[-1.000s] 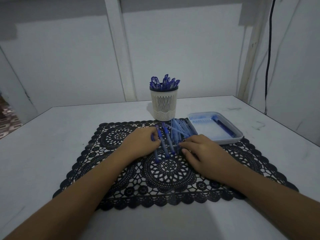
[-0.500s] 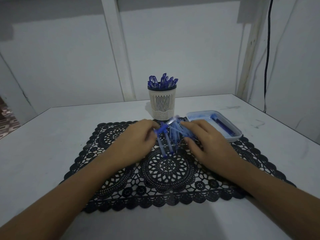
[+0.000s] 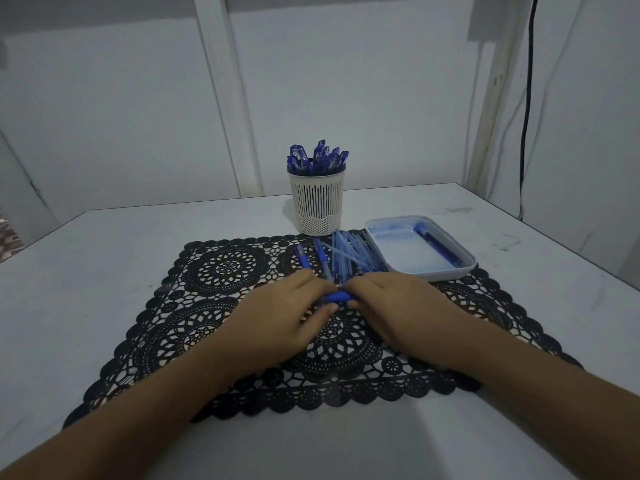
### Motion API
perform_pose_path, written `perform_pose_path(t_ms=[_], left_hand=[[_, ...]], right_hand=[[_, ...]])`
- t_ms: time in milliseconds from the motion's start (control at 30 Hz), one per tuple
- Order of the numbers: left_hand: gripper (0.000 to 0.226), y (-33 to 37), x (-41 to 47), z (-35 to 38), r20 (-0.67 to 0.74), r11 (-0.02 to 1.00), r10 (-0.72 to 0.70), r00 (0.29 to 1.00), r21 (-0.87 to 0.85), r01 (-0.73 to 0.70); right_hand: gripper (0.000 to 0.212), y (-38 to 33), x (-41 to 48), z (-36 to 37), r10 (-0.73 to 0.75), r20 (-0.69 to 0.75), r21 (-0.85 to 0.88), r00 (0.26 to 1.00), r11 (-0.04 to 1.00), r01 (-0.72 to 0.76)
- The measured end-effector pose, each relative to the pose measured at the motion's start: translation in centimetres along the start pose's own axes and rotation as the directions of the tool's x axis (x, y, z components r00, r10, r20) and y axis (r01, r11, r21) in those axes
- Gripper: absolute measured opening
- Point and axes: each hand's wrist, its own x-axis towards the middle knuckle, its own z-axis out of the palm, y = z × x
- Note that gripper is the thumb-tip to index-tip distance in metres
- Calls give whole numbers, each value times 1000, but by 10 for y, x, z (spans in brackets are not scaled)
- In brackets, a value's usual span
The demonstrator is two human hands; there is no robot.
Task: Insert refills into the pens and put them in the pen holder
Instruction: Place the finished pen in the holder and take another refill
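Note:
A blue pen [image 3: 337,297] lies crosswise between my two hands over the black lace mat [image 3: 221,271]. My left hand [image 3: 287,315] grips its left end and my right hand [image 3: 391,306] grips its right end, fingers curled round it. Behind the hands, two blue pens [image 3: 304,259] and a heap of pale refills [image 3: 353,252] lie on the mat. The white slotted pen holder [image 3: 317,204] stands further back, filled with several blue pens [image 3: 317,157].
A white tray [image 3: 460,268] with one dark blue pen [image 3: 436,245] sits at the mat's right rear corner. The mat lies on a pale table [image 3: 104,244] against a white wall. A black cable [image 3: 526,98] hangs at the right.
Both hands have drawn back from the heap of pens and refills towards me, and they now hold a single pen crosswise between them.

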Motion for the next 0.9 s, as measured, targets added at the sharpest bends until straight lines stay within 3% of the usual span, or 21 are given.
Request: perform_pose_path(t_ms=[267, 400, 533, 700, 800, 900], left_hand=[[28, -3, -2, -2, -30, 999, 54, 998, 10, -53], [31, -6, -4, -4, -61, 999, 2, 998, 41, 0], [30, -16, -4, -5, -114, 989, -140, 984, 33, 145], [20, -18, -5, -2, -90, 982, -189, 978, -5, 189], [31, -14, -6, 0, -94, 985, -171, 981, -10, 171], [42, -11, -7, 1, -90, 987, -159, 983, -26, 157]], right_hand=[[33, 4, -3, -12, -10, -55, 8, 998, 1000, 10], [32, 2, 0, -16, 147, -34, 73, 989, 987, -144], [28, 13, -3, -17, 272, 42, 180, 961, 944, -275], [35, 14, -1, -7, 151, 106, 91, 983, 983, -160], [37, 15, -1, -7, 189, 131, 77, 973, 977, -200], [28, 13, 1, -14, 286, 5, 195, 958, 939, -282]])
